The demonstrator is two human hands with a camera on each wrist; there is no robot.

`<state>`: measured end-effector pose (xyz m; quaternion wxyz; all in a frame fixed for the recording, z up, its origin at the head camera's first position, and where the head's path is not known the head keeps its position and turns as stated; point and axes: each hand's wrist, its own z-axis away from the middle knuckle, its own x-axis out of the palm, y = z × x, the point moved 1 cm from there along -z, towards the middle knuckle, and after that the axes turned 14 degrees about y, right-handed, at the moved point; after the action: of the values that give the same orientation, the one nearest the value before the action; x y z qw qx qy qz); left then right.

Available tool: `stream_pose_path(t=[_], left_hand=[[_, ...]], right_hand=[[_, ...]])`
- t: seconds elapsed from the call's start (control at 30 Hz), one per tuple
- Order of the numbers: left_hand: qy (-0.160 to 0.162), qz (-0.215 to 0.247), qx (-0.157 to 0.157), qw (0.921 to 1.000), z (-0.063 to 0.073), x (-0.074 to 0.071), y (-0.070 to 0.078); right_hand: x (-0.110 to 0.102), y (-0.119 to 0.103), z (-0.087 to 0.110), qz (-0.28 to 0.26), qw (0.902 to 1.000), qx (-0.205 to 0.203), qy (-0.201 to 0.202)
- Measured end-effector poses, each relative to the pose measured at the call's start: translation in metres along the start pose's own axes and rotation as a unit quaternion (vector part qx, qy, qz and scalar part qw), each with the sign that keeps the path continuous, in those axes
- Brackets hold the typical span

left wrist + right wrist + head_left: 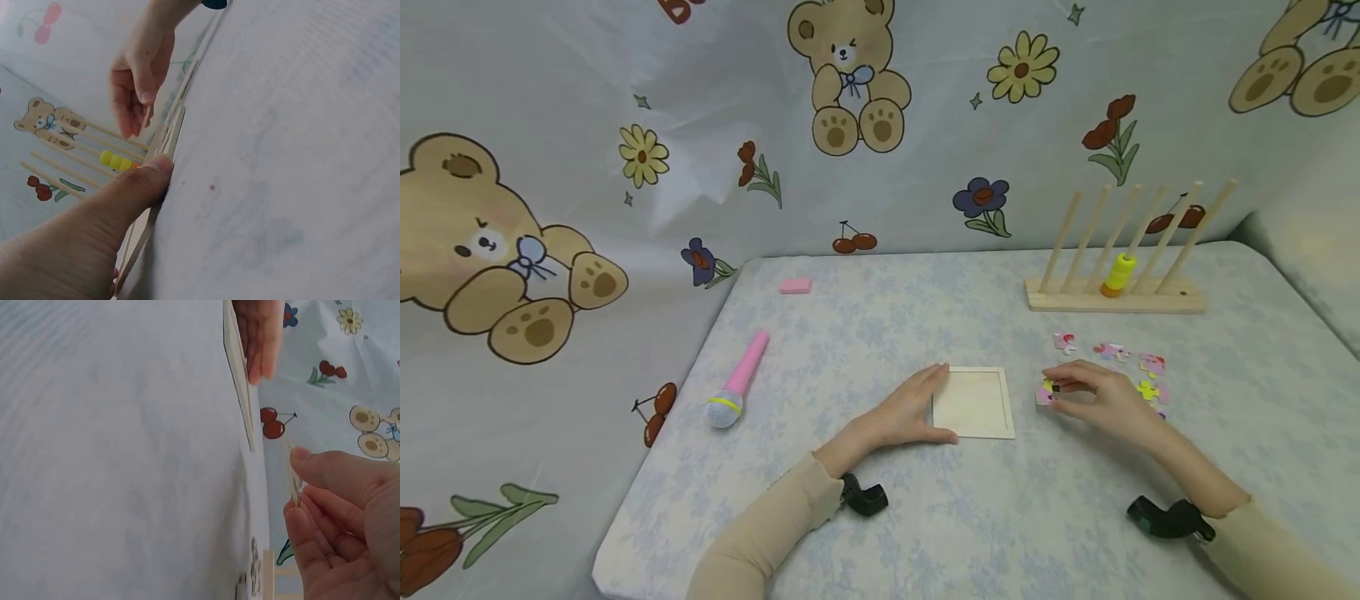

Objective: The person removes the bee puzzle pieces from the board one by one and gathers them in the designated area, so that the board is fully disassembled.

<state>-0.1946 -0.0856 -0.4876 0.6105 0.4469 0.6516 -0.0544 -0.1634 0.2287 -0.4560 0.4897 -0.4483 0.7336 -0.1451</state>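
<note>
My left hand (910, 408) holds a square, pale wooden puzzle tray (973, 403) at its left side, thumb by the near edge and fingers by the far corner. In the left wrist view the thumb lies along the edge of the tray (140, 234). To the right of the tray, my right hand (1105, 400) pinches a pink and yellow jigsaw piece (1045, 393) between thumb and fingers, above the table. The right wrist view shows this piece (293, 478) edge-on. Several other jigsaw pieces (1152, 363) lie beyond and beside the right hand, some partly hidden by it.
A wooden peg rack (1116, 305) with yellow and orange beads (1120, 273) on one peg stands at the back right. On the left lie a pink toy microphone (741, 379) and a small pink block (795, 286). A bear-patterned cloth (910, 200) hangs behind the table.
</note>
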Motion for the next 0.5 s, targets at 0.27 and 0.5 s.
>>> stream_pose_path(t=[0.27,0.5], left_hand=[[0.001,0.002,-0.006,1.0,0.003,-0.002,-0.001],[0.003,-0.003,-0.008,1.0,0.003,-0.002,-0.001]], right_hand=[[-0.015,0.012,0.015,0.025,0.9992,0.017,-0.025],[-0.016,0.017,0.019,0.07,0.9956,-0.06,-0.012]])
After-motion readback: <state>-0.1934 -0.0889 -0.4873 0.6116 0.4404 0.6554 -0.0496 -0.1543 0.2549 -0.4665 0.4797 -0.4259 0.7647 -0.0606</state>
